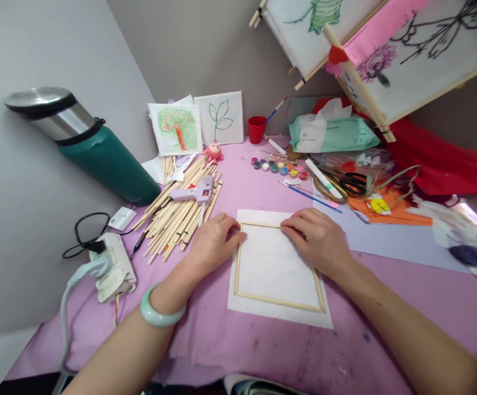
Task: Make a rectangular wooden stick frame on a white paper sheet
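Observation:
A square frame of thin wooden sticks (280, 302) lies on a sheet of white paper (277, 263), which shows beyond the sticks on all sides. My left hand (217, 241) is at the frame's far left corner, thumb and fingers closed about the stick there. At the far right, the closed fingers of my right hand (318, 237) pinch the far stick and cover that corner and part of the right side. A pale green bangle (162, 312) circles my left wrist.
Left of the paper lie a pile of wooden sticks (172, 225) and a lilac glue gun (199, 192). A teal bottle (110, 167) and a power strip (117, 269) stand farther left. Paint pots (274, 170), scissors (353, 184) and a lantern with drawings (439, 60) are behind and right.

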The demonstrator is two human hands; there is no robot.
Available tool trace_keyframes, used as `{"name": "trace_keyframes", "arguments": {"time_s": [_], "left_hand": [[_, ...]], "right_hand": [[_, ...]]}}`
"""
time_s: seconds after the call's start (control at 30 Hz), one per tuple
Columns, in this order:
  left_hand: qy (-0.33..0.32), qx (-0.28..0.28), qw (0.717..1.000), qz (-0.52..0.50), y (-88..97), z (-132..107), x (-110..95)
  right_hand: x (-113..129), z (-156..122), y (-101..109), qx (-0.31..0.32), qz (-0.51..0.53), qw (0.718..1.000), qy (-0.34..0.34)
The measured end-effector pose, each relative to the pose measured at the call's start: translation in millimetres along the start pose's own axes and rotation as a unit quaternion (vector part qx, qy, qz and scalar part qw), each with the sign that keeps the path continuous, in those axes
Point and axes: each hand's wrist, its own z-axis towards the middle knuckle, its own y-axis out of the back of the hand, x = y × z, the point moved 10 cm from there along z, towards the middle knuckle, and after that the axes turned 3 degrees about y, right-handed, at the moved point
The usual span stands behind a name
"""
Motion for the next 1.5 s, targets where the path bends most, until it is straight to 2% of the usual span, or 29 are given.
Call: {"name": "trace_keyframes", "arguments": {"time_s": [0.17, 0.23, 0.3, 0.4, 0.5, 0.57, 0.9, 1.5], "left_hand": [[0.006, 0.016, 0.999, -0.037, 2.8, 0.6, 2.0], [0.014, 0.044, 0.997, -0.062, 2.8, 0.8, 4.7], [0.021, 0.087, 0.992, -0.083, 0.4, 0.0, 8.0], [0.008, 0.161, 0.981, -0.105, -5.9, -3.6, 8.6], [-0.004, 0.199, 0.974, -0.106, -9.0, -6.3, 7.8], [-0.015, 0.212, 0.972, -0.100, -10.3, -7.2, 5.5], [-0.056, 0.226, 0.969, -0.078, -12.9, -8.3, -0.2], [-0.063, 0.212, 0.973, -0.073, -13.7, -7.8, -4.3]], "right_hand": [[-15.5, -0.3, 17.6, -0.044, 0.028, 0.998, -0.027], [-28.2, -2.5, 32.7, -0.069, 0.050, 0.995, -0.061], [-42.5, -6.9, 43.2, -0.059, 0.071, 0.990, -0.111], [-55.3, -19.3, 36.9, 0.056, 0.104, 0.977, -0.180], [-50.3, -37.0, 18.9, 0.190, 0.123, 0.954, -0.198], [-45.5, -46.1, 11.4, 0.238, 0.113, 0.943, -0.202], [-40.3, -55.6, 4.1, 0.302, 0.079, 0.926, -0.212], [-41.0, -57.5, 0.4, 0.317, 0.060, 0.922, -0.215]]}}
